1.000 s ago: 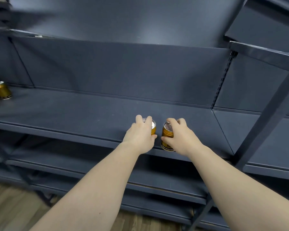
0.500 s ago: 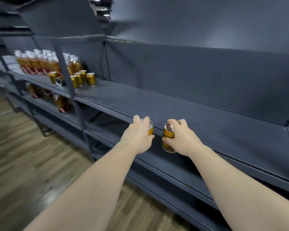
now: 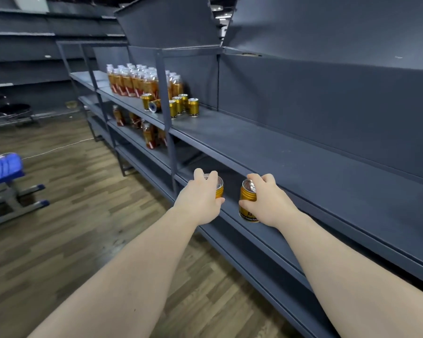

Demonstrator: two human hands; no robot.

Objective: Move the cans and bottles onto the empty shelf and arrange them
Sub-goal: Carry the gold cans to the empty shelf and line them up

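- Clamping the left can [image 3: 219,189] and right can [image 3: 247,200], the left grip [image 3: 200,200] and right grip [image 3: 270,203] are hovering by the front edge of the shelf [image 3: 327,181].
- Lowering both upright, side by side, is looking safest.

left hand [image 3: 199,200]: bare, back of the hand and knuckles in view, centre of the frame
right hand [image 3: 270,203]: bare, thumb and knuckles in view, just right of centre
left forearm [image 3: 132,269]: bare, smooth, widening from the wrist to the lower left edge of the frame
right forearm [image 3: 352,276]: bare, smooth, widening from the wrist to the lower right corner
covering: bare skin over all that shows
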